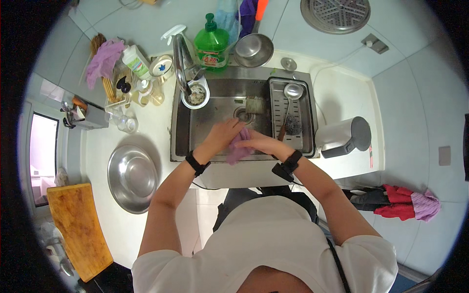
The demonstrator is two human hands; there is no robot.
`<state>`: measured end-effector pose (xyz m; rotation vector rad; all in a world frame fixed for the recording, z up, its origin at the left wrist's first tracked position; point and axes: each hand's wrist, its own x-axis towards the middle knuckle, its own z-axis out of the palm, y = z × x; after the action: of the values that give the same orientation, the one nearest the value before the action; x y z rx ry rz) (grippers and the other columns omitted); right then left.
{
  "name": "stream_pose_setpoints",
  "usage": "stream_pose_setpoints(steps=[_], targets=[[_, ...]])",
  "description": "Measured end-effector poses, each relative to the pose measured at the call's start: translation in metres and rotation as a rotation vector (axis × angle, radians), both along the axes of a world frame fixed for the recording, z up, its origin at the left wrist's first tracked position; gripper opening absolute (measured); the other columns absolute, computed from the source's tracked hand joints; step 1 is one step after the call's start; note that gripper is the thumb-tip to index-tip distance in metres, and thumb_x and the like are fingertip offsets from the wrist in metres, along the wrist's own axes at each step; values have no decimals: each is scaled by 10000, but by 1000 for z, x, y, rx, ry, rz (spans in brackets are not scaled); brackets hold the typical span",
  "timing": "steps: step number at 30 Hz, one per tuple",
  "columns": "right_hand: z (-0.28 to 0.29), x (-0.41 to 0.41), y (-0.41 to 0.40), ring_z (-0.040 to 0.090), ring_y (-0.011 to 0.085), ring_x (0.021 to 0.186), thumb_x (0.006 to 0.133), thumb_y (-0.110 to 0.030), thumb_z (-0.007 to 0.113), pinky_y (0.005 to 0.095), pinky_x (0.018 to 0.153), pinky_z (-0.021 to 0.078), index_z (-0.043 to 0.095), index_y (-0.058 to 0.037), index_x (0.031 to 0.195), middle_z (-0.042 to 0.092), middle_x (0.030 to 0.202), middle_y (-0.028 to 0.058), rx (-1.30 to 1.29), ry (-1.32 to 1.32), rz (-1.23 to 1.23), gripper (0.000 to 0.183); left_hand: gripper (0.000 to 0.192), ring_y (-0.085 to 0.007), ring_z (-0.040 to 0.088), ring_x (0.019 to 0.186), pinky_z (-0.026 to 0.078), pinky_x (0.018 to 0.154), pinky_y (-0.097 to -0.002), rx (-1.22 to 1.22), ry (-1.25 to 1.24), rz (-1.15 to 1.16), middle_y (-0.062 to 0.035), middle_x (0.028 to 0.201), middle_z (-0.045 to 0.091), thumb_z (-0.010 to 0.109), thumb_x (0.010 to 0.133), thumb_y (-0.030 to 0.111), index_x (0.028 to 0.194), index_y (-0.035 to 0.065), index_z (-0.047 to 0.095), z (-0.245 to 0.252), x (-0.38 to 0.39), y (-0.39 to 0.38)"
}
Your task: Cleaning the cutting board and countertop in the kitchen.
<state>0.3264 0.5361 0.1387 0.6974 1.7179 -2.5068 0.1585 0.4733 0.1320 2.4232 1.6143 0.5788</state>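
Observation:
Both my hands are over the front part of a stainless steel sink [205, 121]. A purple cloth [240, 148] is bunched between them, its lower end hanging over the sink's front edge. My left hand [224, 134] grips the cloth from the left, its fingers near the drain [243, 114]. From the right, my right hand [258, 142] holds the cloth with the thumb across it. A flat greenish sponge or pad [255, 105] lies beside the drain. In the perforated tray [273, 106] at the sink's right rest a ladle [293, 91] and a steel wool scourer [292, 125].
A curved faucet [178, 55] rises at the back left above a small strainer [206, 99] holding scraps. Behind the sink stands a green soap bottle [211, 45]. A metal basin [132, 178] sits left, near a wooden cutting board [78, 230]; an electric kettle [340, 137] is right.

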Motion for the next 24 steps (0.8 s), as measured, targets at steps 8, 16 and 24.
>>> stream_pose_setpoints(steps=[8,16,24], targets=[[-31,-11,0,563,118,750,694,-160,701,285,628,468,479,-44,1026,579,833,52,393,16,-108,416,120,-225,622,715,497,523,-355,-72,338,126,-84,766,617,575,683,127,782,73,617,-9,12,24],[-68,-27,5,583,354,755,745,-165,579,404,621,478,473,-20,971,599,770,173,1298,-323,8,289,211,-295,622,719,483,568,-403,-414,190,205,-149,813,638,589,712,204,849,50,632,-53,0,20],[-87,-22,8,603,316,741,759,-174,556,428,634,480,487,-44,1013,601,822,183,1430,-434,227,293,213,-370,581,661,434,556,-448,-1196,-565,349,-190,726,615,541,778,167,896,-7,572,-86,10,16]])
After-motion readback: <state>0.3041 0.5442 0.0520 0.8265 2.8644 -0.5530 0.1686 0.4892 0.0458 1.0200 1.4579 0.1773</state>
